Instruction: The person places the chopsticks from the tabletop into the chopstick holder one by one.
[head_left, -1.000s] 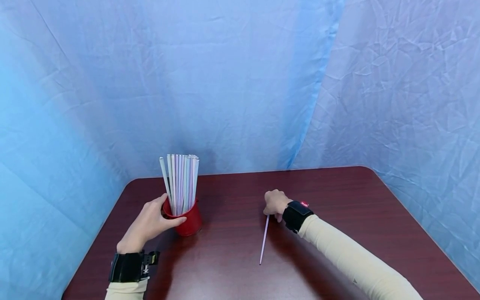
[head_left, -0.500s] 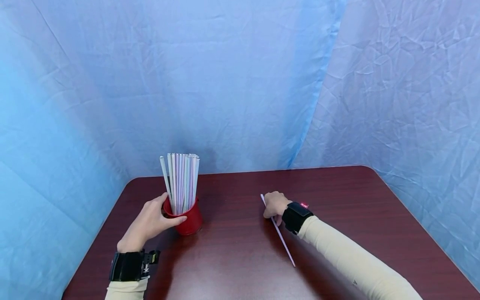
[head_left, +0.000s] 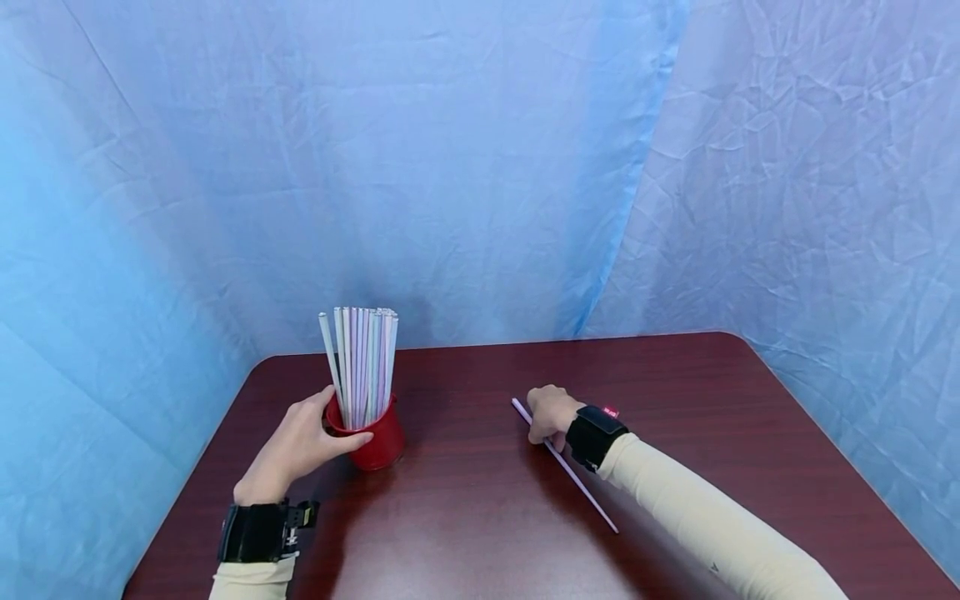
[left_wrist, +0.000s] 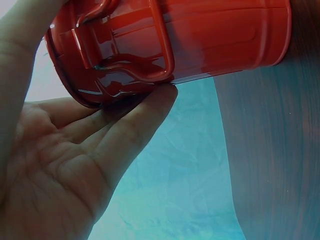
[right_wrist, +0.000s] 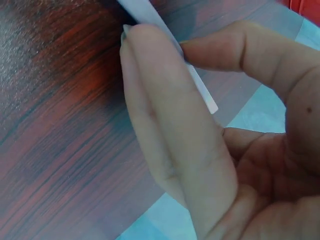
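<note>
Left hand (head_left: 300,446) wrapped around the red cup (head_left: 378,440) at the desk's (head_left: 465,533) far-left side — fingers (left_wrist: 135,125) curled against its wall near the handle, likely steadying it under the tall bundle of straws (head_left: 362,367) standing inside. Right hand (head_left: 551,410) well apart, fingers (right_wrist: 165,125) pinching one pale straw (head_left: 581,485) near its far end — long tail trailing back along the sleeve, low over the desk.

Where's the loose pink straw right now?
In the head view the pink straw lies slantwise right of centre on the table, its far end pinched by the right hand.
</note>
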